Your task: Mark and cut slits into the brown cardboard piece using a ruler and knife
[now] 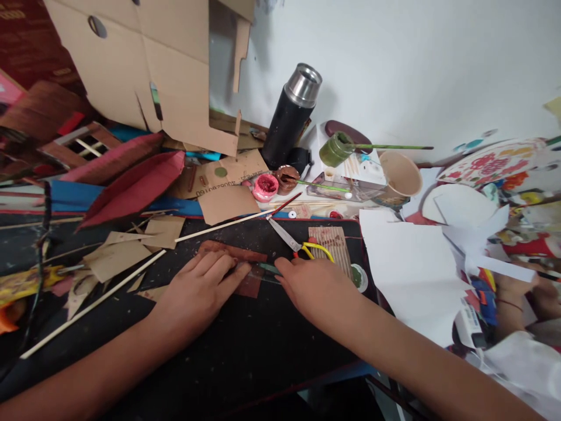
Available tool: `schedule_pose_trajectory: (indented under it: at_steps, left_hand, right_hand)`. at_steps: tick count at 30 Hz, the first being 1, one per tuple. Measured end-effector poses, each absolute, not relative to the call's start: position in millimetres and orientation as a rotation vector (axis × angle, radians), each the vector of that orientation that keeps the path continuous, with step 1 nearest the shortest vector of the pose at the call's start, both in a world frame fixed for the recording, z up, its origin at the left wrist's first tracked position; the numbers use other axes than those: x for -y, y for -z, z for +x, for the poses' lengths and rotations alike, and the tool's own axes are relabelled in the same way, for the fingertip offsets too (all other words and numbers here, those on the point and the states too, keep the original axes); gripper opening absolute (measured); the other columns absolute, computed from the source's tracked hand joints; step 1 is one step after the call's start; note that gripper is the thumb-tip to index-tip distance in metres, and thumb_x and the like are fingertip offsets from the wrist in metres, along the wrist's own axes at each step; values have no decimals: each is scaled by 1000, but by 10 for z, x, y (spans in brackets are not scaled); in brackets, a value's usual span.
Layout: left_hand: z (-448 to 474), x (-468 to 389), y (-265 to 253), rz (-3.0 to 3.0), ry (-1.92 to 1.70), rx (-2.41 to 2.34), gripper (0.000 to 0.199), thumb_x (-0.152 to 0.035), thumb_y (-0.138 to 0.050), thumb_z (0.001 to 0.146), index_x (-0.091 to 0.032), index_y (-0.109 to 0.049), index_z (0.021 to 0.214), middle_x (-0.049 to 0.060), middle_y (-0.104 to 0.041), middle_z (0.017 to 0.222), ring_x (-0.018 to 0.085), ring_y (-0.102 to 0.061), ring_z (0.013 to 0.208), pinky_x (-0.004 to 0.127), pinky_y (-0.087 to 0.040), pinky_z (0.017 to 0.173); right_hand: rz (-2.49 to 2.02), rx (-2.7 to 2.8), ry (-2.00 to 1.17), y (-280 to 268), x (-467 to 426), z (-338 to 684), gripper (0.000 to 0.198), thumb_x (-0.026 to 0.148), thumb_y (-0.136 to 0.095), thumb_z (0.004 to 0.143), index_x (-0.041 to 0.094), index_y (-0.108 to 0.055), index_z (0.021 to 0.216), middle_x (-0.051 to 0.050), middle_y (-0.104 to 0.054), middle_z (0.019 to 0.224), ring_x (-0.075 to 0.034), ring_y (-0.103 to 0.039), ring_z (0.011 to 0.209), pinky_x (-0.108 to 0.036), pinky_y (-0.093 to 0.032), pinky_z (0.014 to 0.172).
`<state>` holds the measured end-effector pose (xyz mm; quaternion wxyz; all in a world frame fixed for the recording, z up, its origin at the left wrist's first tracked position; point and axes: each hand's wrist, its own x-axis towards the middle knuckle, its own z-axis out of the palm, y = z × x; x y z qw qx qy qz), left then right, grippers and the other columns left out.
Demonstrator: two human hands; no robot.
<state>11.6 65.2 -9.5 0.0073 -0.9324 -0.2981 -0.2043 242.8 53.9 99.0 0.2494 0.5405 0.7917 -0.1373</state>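
In the head view, the scissors [287,237], with yellow handles, lie on the black surface [245,345]. Nearer to the person and left of the scissors, a narrow brown strip [248,254] lies by the left hand [197,283], with a flat brown piece [250,285] just on its near side. The left fingers are laid down over the strip, thumb stretched toward the right hand; whether they grip it or only press on it, I cannot tell. The right hand [318,286] is just on the near side of the scissors, its fingers bent and closed on a thin greenish strip [269,268] that points toward the left thumb.

A pale stick [223,225] with a dark red tip slants left from beside the scissors' blades. Farther left of them are cardboard scraps [118,260] and a second stick [94,304]. The scissors' handles reach a ridged piece of cardboard [331,237] on their right; a small dish of green paint [359,278] is nearer to the person from there, and white paper [403,263] spreads farther right. Beyond the scissors are a pink paint pot [265,187], a brown paint pot [288,179] and a black flask [287,120]. Beyond them to the right, a brush [394,147] rests across a jar of green paint [335,152], with a paper cup [398,175] past it.
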Motion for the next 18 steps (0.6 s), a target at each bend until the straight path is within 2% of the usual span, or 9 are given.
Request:
schedule_pose_trajectory:
  at_steps: [4,10,18]
  left_hand:
    - [113,-656,100,-2913,654,926,41,-9,-41,99,-17,-72,123,12,-69,100,27,-63,93,41,-54,86]
    - [105,-648,119,-2936,660,943,38,-11,-43,100,-18,-72,125,12,-70,102,28,-63,95,42,-54,87]
    - [123,-656,101,-2918,670,946,39,-9,-43,98,-16,-72,122,11,-67,97,28,-61,90,41,-54,82]
  right_hand:
    - [1438,-2153,393,-1006,-570,2390,22,15,-49,105,17,-67,118,-14,-78,89,-31,-79,77,-35,-52,59]
    - [1462,-2179,373,-952,-541,2446,20,21,-52,105,18,-66,119,-13,-79,91,-30,-78,77,-33,-50,60]
    - [1374,-2197,395,-1045,-602,2367,24,7,-52,99,14,-66,117,-14,-79,91,-31,-79,83,-34,-51,63]
